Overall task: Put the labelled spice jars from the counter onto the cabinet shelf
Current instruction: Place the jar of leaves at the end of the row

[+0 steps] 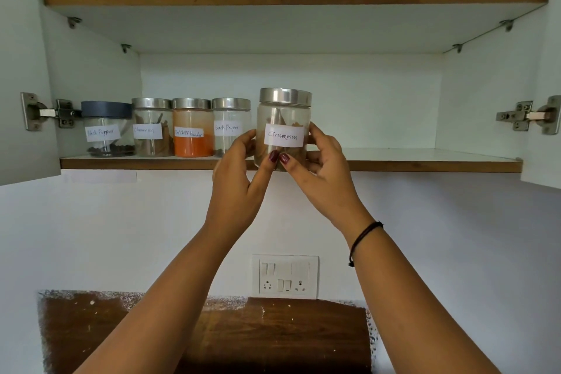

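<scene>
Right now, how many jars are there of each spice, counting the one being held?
Black Pepper glass jars: 2 (one dark-blue-lidded, one steel-lidded)
Cinnamon glass jars, steel-lidded: 2 (one on the shelf at, one in left hand and right hand)
Red Chilli Powder glass jar, steel-lidded: 1
Total: 5

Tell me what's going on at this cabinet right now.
A person holds a clear steel-lidded glass jar labelled Cinnamon between the left hand and right hand, at the front edge of the white cabinet shelf. Four labelled jars already stand in a row on its left side.
</scene>
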